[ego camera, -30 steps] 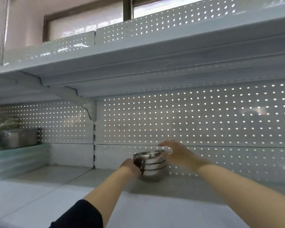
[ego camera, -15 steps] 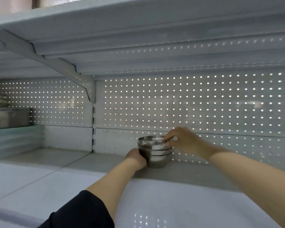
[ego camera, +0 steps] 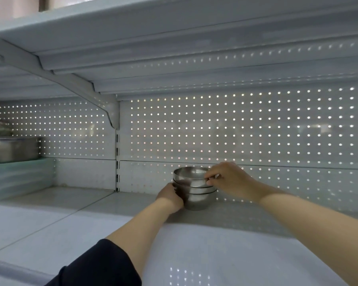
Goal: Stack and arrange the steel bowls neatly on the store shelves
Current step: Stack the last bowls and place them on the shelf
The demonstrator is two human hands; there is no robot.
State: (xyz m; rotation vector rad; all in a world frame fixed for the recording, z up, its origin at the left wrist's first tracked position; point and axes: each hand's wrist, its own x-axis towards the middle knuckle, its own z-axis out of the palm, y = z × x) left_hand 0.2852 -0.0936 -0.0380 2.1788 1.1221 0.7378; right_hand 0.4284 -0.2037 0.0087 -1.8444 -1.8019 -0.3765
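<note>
A stack of three nested steel bowls (ego camera: 194,195) rests on the white shelf (ego camera: 91,219), near the perforated back panel. My left hand (ego camera: 171,198) presses against the stack's lower left side, fingers wrapped around the bottom bowls. From the right, my right hand (ego camera: 229,179) pinches the rim of the top bowl (ego camera: 189,174) between thumb and fingers. The top bowl sits slightly tilted in the one below it.
A steel pot (ego camera: 12,149) stands on a stack of pale green trays (ego camera: 19,178) at the far left. An upper shelf (ego camera: 174,38) with a bracket (ego camera: 87,89) hangs low overhead. The perforated back panel (ego camera: 236,129) closes off the rear.
The view has dropped and moved closer to the shelf. The stack has come down to rest on the shelf. My right hand has shifted from over the stack to pinching the top rim.
</note>
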